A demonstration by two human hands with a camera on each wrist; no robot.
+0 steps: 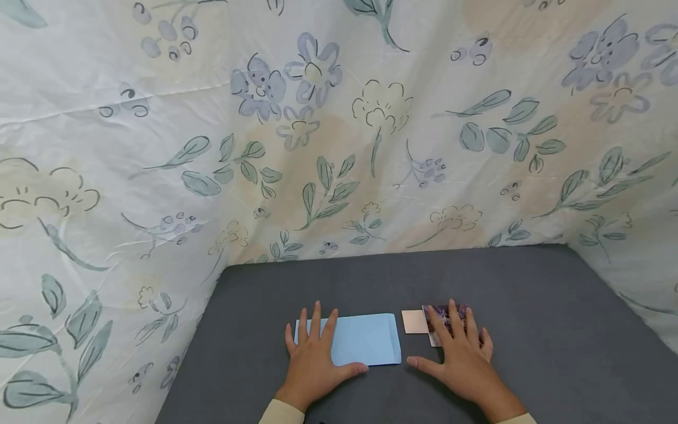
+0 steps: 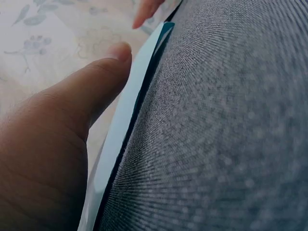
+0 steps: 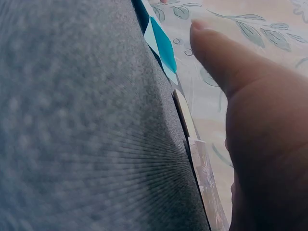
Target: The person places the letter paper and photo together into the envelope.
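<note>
A light blue envelope [image 1: 365, 340] lies flat on the dark grey table, its flap end toward the right. Over its left part my left hand [image 1: 313, 360] rests with fingers spread and straight; the thumb is by the envelope's near edge. To the right lies a purple-patterned picture card [image 1: 433, 337], largely covered by my right hand [image 1: 463, 364], whose fingers are also spread. A small pale pink-beige square [image 1: 414, 322] sits between envelope and card, touching or tucked by the card's left edge. In the right wrist view the envelope's flap [image 3: 163, 48] stands slightly raised.
The dark grey cloth-covered tabletop [image 1: 360, 282] stretches around the items. A floral fabric sheet [image 1: 339, 194] hangs behind the table and along its left and right sides.
</note>
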